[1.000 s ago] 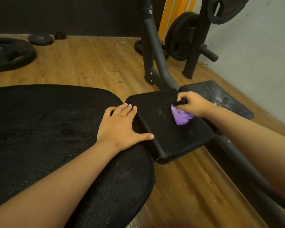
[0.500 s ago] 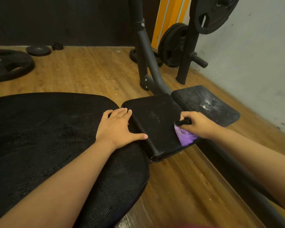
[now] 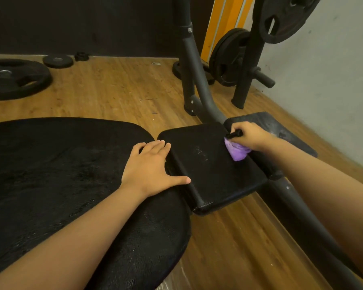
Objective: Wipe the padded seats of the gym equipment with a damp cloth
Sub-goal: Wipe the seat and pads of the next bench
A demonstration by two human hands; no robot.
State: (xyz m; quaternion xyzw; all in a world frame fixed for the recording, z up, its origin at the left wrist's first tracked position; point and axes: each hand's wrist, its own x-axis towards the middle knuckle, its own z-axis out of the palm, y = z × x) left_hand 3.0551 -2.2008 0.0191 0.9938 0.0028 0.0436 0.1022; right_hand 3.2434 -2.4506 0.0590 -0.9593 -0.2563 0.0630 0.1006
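Head: bunched purple cloth (image 3: 238, 152), speckled seat (image 3: 205, 170)

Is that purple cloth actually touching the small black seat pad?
Touching. The head view shows the purple cloth, gripped by the right hand, pressed onto the top of the seat pad, no gap.

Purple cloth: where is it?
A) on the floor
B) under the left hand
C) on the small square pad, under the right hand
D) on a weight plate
C: the right hand grips the purple cloth on the small square pad; the left hand lies flat.
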